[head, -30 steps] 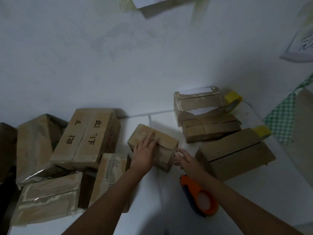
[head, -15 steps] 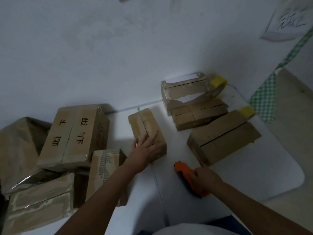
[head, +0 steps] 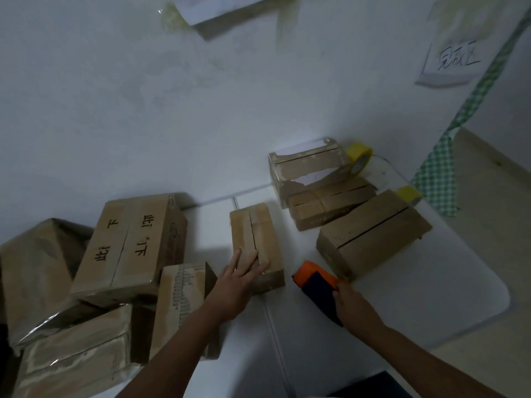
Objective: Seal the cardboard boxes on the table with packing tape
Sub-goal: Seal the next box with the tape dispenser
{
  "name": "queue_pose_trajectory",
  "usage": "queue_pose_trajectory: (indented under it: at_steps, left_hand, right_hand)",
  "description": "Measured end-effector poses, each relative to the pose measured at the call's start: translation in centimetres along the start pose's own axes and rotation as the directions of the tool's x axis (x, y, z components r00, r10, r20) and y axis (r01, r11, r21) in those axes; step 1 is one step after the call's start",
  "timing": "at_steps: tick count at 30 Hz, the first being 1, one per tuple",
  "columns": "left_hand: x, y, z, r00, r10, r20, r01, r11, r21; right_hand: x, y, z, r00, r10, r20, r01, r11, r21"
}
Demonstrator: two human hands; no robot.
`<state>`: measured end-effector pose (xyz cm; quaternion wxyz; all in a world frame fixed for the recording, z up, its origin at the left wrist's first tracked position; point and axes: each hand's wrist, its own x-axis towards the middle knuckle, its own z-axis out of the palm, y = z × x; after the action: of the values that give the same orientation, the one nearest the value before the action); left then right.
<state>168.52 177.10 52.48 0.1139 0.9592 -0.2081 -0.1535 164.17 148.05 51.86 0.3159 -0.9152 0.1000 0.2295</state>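
My right hand (head: 352,304) has just picked up the tape gun (head: 317,284), fingers wrapped round it, while my left hand (head: 240,278) lies flat, fingers straight, on the box (head: 254,239) mid-frame, ready for taping.

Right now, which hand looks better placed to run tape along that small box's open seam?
The right hand: it already grips the orange tape dispenser beside the small box, while the left hand lies flat on it, steadying it.

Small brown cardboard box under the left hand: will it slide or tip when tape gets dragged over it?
The small brown cardboard box lies low and flat, so tipping seems unlikely. On the smooth white table it would probably slide if unbraced; the left hand presses its near end. Its unsealed flaps may flex.
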Motion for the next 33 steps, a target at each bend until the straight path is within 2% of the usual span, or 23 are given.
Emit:
queue_pose_trajectory:
  at_steps: [3,5,7,11,13,16,18,20,22,23,25,26,27,28,29,30,31,33]
  left_hand:
    - [-0.4,0.3,0.6,0.999,0.041,0.009,-0.041,0.999,-0.012]
    - [-0.4,1.2,0.9,0.997,0.068,-0.039,-0.069,0.997,-0.035]
    - [0.0,2.1,1.0,0.995,0.083,-0.059,-0.086,0.995,-0.054]
    - [0.6,3.4,1.6,0.981,0.177,-0.082,-0.185,0.977,-0.106]
    - [0.3,3.5,1.9,0.983,0.165,-0.083,-0.174,0.977,-0.120]
    - [0.0,3.9,2.1,0.979,0.181,-0.092,-0.187,0.981,-0.054]
    - [0.1,4.3,2.5,0.964,0.245,-0.101,-0.248,0.969,-0.013]
    - [0.4,4.7,2.4,0.961,0.269,-0.059,-0.270,0.963,-0.008]
    - [0.4,5.3,1.4,0.977,0.214,0.003,-0.214,0.976,-0.032]
    - [0.3,5.5,0.7,0.980,0.199,-0.028,-0.200,0.977,-0.078]
    - [0.1,6.0,-0.6,0.968,0.117,-0.221,-0.176,0.947,-0.269]
    - [0.0,6.4,-1.3,0.962,0.000,-0.273,-0.116,0.906,-0.407]
    - [-0.3,6.8,-2.0,0.957,-0.162,-0.239,-0.010,0.808,-0.589]
    - [-0.5,7.4,-2.6,0.945,-0.308,-0.114,0.102,0.606,-0.789]
    - [-0.5,8.1,-3.0,0.927,-0.369,0.072,0.207,0.342,-0.917]
    - [-0.4,8.8,-3.3,0.903,-0.358,0.238,0.294,0.109,-0.950]
    - [-0.3,9.2,-3.4,0.881,-0.315,0.352,0.357,-0.043,-0.933]
    - [-0.1,9.8,-3.6,0.855,-0.263,0.446,0.414,-0.172,-0.894]
  right_hand:
    - [-0.6,-0.7,-2.0,0.992,-0.001,-0.123,0.026,0.978,0.206]
    - [-1.2,-1.3,-3.3,0.984,0.015,-0.176,0.043,0.945,0.324]
    - [-1.7,-1.8,-4.5,0.974,-0.012,-0.226,0.100,0.919,0.380]
    - [-2.0,-2.6,-6.1,0.960,-0.150,-0.238,0.218,0.932,0.290]
    - [-1.7,-2.7,-6.6,0.957,-0.183,-0.227,0.239,0.937,0.254]
    - [-1.6,-2.7,-6.9,0.955,-0.201,-0.220,0.249,0.944,0.216]
    - [-1.6,-2.6,-6.8,0.958,-0.205,-0.203,0.245,0.949,0.197]
    - [-1.7,-2.6,-6.7,0.961,-0.206,-0.186,0.241,0.952,0.189]
    - [-1.7,-2.4,-6.6,0.958,-0.222,-0.181,0.254,0.950,0.180]
    - [-1.7,-2.3,-6.6,0.957,-0.231,-0.178,0.261,0.950,0.173]
    - [-1.7,-2.2,-6.8,0.955,-0.242,-0.173,0.269,0.950,0.157]
    - [-1.8,-2.1,-6.9,0.953,-0.247,-0.176,0.274,0.950,0.150]
    - [-1.8,-2.2,-7.1,0.950,-0.254,-0.182,0.281,0.949,0.142]
    - [-1.9,-2.3,-7.2,0.946,-0.266,-0.187,0.293,0.947,0.134]
    - [-2.1,-2.4,-7.3,0.940,-0.283,-0.191,0.310,0.942,0.130]
    - [-2.2,-2.6,-7.4,0.933,-0.304,-0.192,0.330,0.935,0.126]
    - [-2.3,-2.7,-7.4,0.927,-0.324,-0.188,0.349,0.930,0.119]
    - [-2.5,-2.8,-7.5,0.917,-0.361,-0.172,0.379,0.921,0.087]
